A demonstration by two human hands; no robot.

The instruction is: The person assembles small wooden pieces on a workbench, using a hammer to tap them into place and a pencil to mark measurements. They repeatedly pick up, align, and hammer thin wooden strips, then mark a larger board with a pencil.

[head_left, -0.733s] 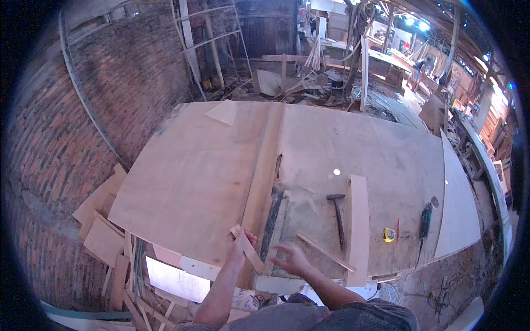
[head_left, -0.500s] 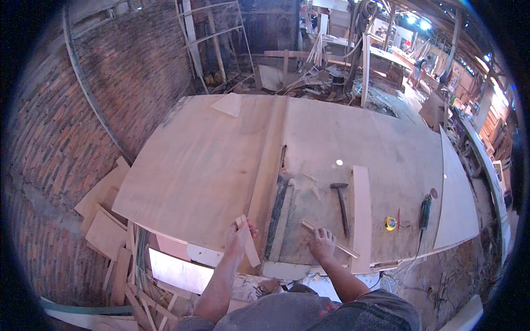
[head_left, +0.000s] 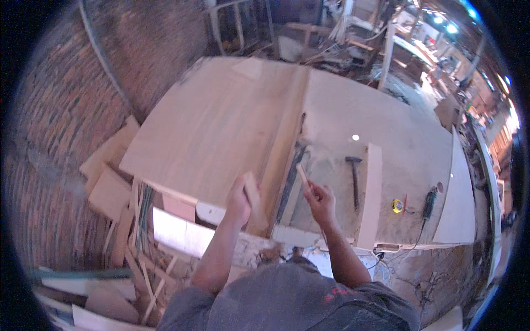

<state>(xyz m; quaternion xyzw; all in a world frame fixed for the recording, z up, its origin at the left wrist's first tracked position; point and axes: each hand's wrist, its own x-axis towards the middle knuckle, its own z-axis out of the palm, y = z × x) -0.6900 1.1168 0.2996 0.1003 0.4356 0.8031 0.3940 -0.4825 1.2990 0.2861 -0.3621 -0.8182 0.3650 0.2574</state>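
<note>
My left hand (head_left: 239, 198) is closed around a short, pale wooden piece (head_left: 252, 190), held over the near edge of the large plywood panel (head_left: 204, 127). Closed on a thin wooden strip (head_left: 302, 173), my right hand (head_left: 320, 201) is above the dusty board (head_left: 397, 132) that forms the right side of the work surface. The strip's upper end points away from me and its lower part is hidden by my fingers. To the right of that hand lies a hammer (head_left: 354, 179) with a dark head, beside a long, flat pale board (head_left: 371, 193).
Further right lie a yellow tape measure (head_left: 397, 206) and a green angle grinder (head_left: 429, 203) with its cord. A white sheet (head_left: 455, 198) lies along the right edge. Wood offcuts (head_left: 113, 190) lean by the brick wall (head_left: 61, 143). A small triangular plywood piece (head_left: 248, 68) rests on the far end.
My right hand has lifted the thin strip from the board and turned it to point away from me. My left hand has turned its wooden piece. The whole view has shifted.
</note>
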